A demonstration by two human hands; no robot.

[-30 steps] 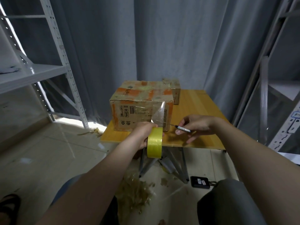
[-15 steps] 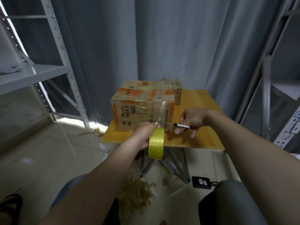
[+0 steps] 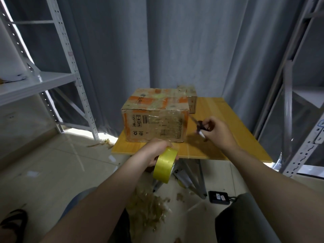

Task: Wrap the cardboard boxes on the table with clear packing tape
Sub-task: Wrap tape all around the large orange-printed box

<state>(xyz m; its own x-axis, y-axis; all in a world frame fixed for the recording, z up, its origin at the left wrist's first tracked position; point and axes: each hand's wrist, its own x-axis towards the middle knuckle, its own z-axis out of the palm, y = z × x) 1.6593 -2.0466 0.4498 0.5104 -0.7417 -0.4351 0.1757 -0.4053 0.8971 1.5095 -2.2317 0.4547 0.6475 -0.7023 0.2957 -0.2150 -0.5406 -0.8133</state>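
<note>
Before a grey curtain (image 3: 175, 41), the wooden tabletop (image 3: 219, 123) carries the cardboard box (image 3: 156, 120) at frame centre. The left hand (image 3: 156, 149), curled round the tape roll (image 3: 164, 165), sits just below the box's near face; the right hand (image 3: 217, 130) pinches a blurred dark tool (image 3: 199, 125) right of the box.

The front face of the large cardboard box (image 3: 154, 127) carries the only print: a block of black handling pictograms (image 3: 136, 121) at upper left; a barcode (image 3: 149, 119) beside them; two round recycling marks (image 3: 138, 133) lower down; lines of small print (image 3: 171, 133) too fine to read; a label (image 3: 320, 126) on the right shelf upright (image 3: 298, 155) bears an illegible blue scrawl; two white stickers (image 3: 220, 196) on the black device (image 3: 213, 199) on the floor are unreadable.
</note>
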